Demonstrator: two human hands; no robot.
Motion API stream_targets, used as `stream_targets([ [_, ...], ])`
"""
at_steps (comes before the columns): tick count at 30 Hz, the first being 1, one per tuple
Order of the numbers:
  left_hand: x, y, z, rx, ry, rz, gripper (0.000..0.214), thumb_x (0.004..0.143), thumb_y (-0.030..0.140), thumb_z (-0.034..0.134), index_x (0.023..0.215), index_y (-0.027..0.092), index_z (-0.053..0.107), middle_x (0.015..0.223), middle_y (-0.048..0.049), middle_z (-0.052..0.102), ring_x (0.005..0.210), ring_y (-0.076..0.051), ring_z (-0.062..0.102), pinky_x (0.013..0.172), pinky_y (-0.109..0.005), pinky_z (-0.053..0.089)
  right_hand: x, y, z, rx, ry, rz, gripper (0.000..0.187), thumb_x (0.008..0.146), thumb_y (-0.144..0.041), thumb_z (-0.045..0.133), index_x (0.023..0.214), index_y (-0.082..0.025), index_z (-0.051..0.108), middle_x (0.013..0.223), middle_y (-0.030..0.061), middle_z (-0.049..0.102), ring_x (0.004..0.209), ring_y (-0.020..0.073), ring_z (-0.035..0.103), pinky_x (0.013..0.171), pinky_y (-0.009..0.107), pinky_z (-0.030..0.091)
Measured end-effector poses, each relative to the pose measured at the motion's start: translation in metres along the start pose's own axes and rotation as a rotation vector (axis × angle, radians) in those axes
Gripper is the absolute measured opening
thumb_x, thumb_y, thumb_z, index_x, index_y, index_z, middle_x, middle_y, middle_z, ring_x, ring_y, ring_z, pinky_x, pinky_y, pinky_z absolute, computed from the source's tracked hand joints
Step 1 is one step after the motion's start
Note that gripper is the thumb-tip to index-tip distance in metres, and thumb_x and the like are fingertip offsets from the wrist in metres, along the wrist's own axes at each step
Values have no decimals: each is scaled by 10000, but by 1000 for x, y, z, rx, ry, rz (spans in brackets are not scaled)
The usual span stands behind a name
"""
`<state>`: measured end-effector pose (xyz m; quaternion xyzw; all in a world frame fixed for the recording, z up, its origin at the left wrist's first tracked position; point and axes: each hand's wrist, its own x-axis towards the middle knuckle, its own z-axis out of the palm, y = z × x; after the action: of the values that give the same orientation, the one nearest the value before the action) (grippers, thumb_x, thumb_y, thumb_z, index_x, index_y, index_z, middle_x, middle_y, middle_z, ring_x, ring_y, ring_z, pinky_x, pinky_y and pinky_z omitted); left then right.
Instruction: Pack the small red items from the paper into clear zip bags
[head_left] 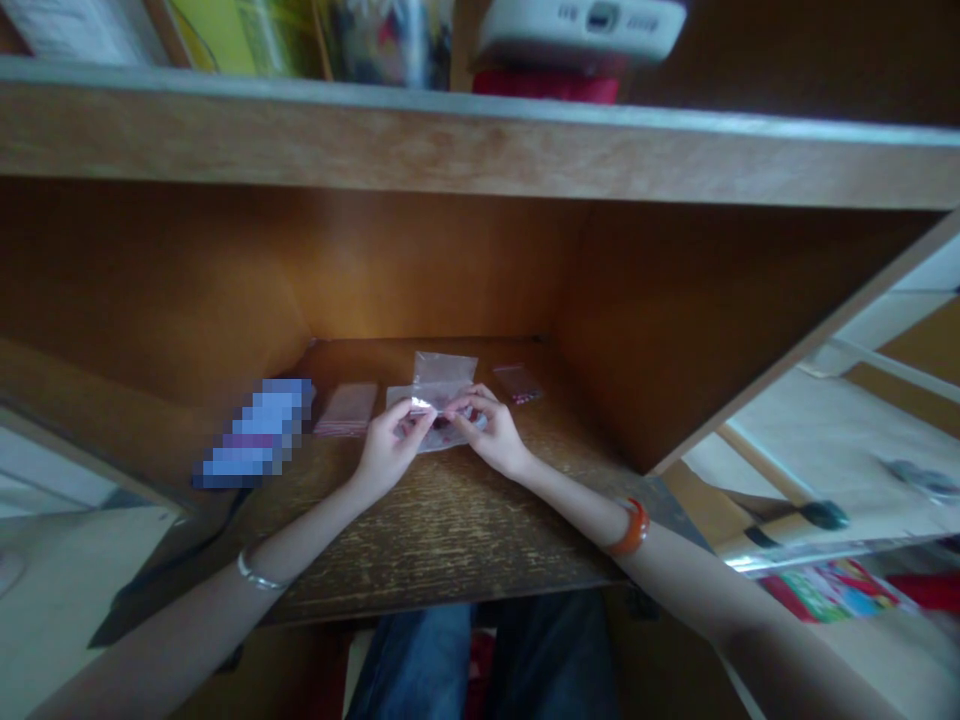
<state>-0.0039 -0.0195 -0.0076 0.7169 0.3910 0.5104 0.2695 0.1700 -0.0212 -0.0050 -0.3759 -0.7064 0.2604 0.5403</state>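
Carefully, the left hand [390, 452] and right hand [489, 432] pinch a clear plastic bag [444, 378] between them, its long axis pointing straight out ahead.

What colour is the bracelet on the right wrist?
The bracelet is orange, best seen in the head view.

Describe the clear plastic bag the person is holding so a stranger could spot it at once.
Below the wooden shelf board is a dark wooden desktop. Near its back, the left hand and right hand pinch a clear plastic bag between their fingers. It is the only packet held, and larger than the pinkish packets to its left and right.
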Motion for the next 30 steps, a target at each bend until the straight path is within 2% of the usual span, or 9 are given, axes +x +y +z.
stream_targets([
  [11,0,-7,0,-56,-5,-79,248,814,394,630,882,163,687,877,-58,708,770,-173,650,697,-268,510,0,3,0,-45,-24,-68,130,857,-298,612,810,-198,681,852,52,605,878,182,563,810,341,452],
  [15,2,-3,-1,-47,30,-52,237,811,383,632,847,160,705,859,-56,722,777,-177,656,690,-266,512,0,4,0,-40,-15,-92,116,857,-281,614,831,-197,689,865,51,608,890,180,564,812,336,448],
  [23,1,-3,-2,-23,40,-39,234,806,377,641,867,165,721,904,-66,729,831,-196,659,710,-285,511,1,6,-1,-50,4,-41,151,847,-320,623,805,-189,684,855,48,596,854,165,556,752,302,459],
  [26,1,-3,-3,-19,27,-44,227,807,380,637,848,172,719,873,-58,726,799,-192,657,692,-279,504,2,6,-1,-38,-16,-42,154,854,-314,615,788,-190,680,837,44,614,860,166,557,793,317,449],
  [30,1,-2,-2,-17,27,-29,204,805,366,639,831,177,711,833,-43,722,749,-176,647,662,-264,489,2,4,0,-14,-36,-8,147,852,-295,608,793,-182,680,818,45,612,828,164,563,751,310,450],
])
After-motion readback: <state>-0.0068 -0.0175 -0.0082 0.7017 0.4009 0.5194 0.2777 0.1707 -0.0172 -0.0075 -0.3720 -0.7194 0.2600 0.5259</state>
